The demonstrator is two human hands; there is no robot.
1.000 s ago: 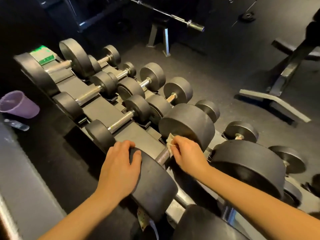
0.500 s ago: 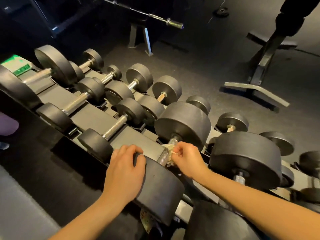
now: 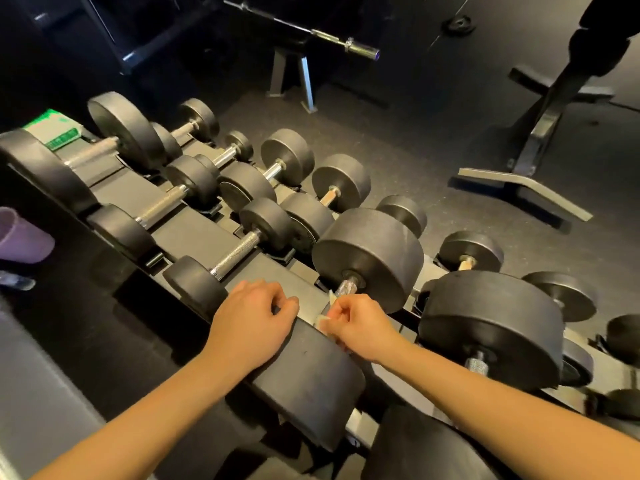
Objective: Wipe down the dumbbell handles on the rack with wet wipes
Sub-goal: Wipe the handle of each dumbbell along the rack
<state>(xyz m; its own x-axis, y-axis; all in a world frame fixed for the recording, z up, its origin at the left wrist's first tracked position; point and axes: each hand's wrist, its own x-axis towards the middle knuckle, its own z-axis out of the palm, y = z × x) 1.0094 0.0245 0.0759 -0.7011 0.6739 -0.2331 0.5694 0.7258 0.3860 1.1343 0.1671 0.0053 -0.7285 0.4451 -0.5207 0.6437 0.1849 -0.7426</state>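
A large black dumbbell lies on the rack in front of me, its knurled metal handle partly visible. My right hand holds a white wet wipe around the near part of that handle, fingers curled. My left hand rests on the dumbbell's near black head, fingers loosely bent over its edge. Several smaller dumbbells with bare metal handles line the rack to the left.
A green and white wipes pack sits at the rack's far left end. A purple cup stands at the left edge. Another heavy dumbbell lies to the right. A bench frame and a barbell stand beyond.
My right hand has slid with the wipe along the handle towards the near head, uncovering more of the knurled bar. My left hand's fingers have curled more on the near head.
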